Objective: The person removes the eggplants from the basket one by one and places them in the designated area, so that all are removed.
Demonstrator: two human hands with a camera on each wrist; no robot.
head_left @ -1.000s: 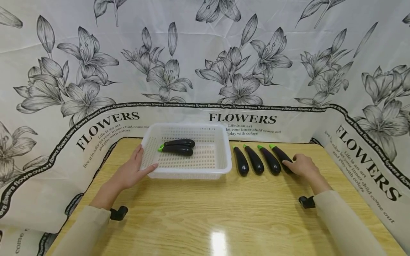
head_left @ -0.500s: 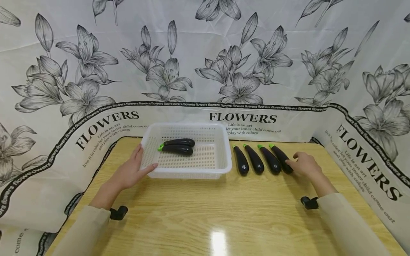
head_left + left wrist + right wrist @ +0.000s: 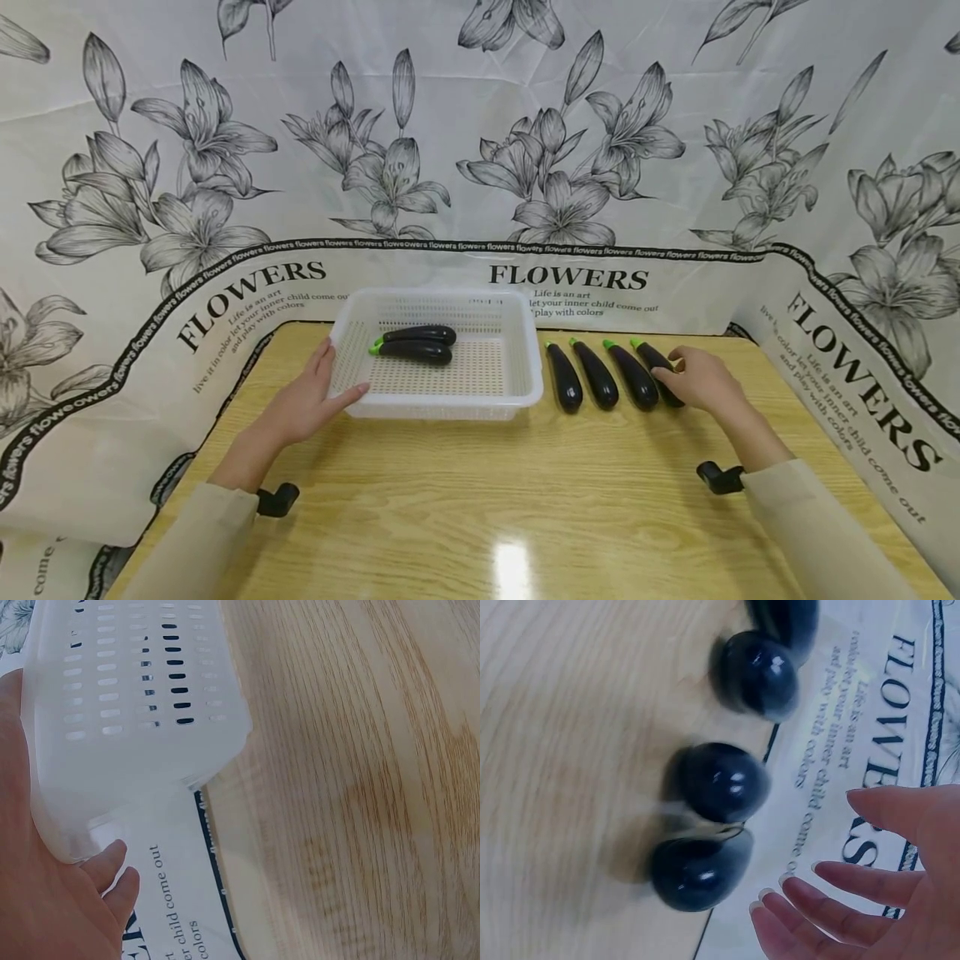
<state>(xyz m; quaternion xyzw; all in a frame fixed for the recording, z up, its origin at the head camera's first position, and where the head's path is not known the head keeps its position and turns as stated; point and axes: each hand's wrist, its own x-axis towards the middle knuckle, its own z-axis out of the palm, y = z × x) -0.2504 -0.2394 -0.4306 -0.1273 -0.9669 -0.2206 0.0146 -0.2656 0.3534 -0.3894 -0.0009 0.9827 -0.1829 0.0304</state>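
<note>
A white perforated plastic basket (image 3: 442, 406) stands left of centre at the back of the table. Two eggplants (image 3: 411, 351) lie side by side in it, green stems to the left. My left hand (image 3: 303, 402) rests at the basket's front left corner, thumb over the front rim and fingers along the left side. To the right of the basket, several eggplants lie in a row. My right hand (image 3: 708, 383) is over the lower part of the rightmost eggplant (image 3: 651, 357). In the right wrist view its fingers are spread and appear apart from the dark eggplants (image 3: 724, 780).
The wooden table (image 3: 480, 492) extends in front of the basket and the row. A white flower-printed cloth (image 3: 420, 208) hangs behind and at both sides, close to the table's back edge. Each wrist carries a small black camera (image 3: 722, 477).
My right hand shifts slightly right, then back left and farther over the rightmost eggplant. The left hand, the basket and the two eggplants inside it stay in place.
</note>
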